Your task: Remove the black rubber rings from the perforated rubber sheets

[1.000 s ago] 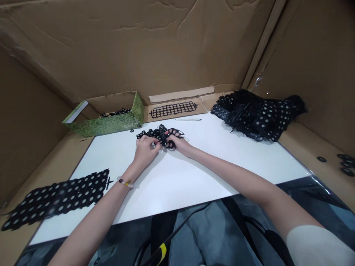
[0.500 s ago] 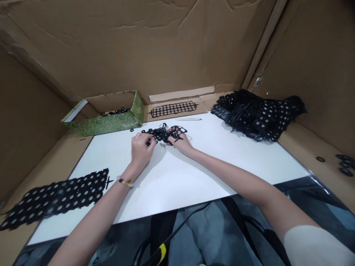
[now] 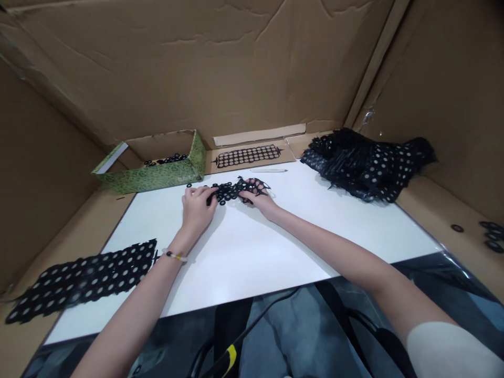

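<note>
A crumpled black perforated sheet (image 3: 233,190) full of round holes lies at the far side of the white board (image 3: 252,247). My left hand (image 3: 196,206) rests at the sheet's left end, fingers curled onto it, with small black rings loose by its fingertips. My right hand (image 3: 260,197) grips the sheet's right end, fingers closed over the mesh. A bead bracelet sits on my left wrist.
A green box (image 3: 157,174) with black rings stands back left. A flat perforated sheet (image 3: 246,155) lies on cardboard behind, a pen (image 3: 268,170) before it. A heap of punched sheets (image 3: 366,163) sits back right, another sheet (image 3: 82,278) front left, loose rings (image 3: 490,236) far right. Cardboard walls surround.
Both hands have moved slightly away from me, and the bunched sheet has been pulled out flatter and wider between them. My left hand shifted left along it.
</note>
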A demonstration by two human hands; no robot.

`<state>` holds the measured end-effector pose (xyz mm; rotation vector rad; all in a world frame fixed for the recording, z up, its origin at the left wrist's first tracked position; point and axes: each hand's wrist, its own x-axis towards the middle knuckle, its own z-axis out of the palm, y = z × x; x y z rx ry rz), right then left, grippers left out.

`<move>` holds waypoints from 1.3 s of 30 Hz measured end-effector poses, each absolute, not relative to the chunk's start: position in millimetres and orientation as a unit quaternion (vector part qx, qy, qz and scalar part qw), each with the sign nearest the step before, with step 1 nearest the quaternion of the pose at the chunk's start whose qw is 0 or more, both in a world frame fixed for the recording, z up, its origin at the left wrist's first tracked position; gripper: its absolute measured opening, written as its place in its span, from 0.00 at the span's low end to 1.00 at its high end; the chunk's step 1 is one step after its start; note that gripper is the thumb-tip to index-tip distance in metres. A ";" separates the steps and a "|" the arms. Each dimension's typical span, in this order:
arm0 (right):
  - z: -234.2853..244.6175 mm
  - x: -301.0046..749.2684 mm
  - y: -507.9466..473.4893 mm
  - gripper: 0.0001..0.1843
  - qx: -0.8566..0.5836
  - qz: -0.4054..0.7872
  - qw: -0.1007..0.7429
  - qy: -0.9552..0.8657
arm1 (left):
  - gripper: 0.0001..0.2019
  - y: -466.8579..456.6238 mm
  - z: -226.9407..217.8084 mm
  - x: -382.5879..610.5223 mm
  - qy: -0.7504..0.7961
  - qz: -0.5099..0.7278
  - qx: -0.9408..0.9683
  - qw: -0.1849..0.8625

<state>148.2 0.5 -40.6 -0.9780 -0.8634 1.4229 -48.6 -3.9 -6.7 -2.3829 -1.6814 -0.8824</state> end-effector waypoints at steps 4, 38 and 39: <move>-42.4 145.9 -1.7 0.24 -0.364 0.608 0.565 -0.422 | 0.15 -11.0 -6.6 -35.5 -0.471 -0.323 -0.820 -0.034; -38.6 148.1 -3.4 0.21 -0.319 0.625 0.557 -0.443 | 0.13 -10.6 -5.5 -33.4 -0.516 -0.303 -0.799 -0.053; -39.7 147.6 -3.5 0.22 -0.316 0.624 0.556 -0.450 | 0.11 -10.0 -6.2 -33.3 -0.519 -0.318 -0.791 -0.061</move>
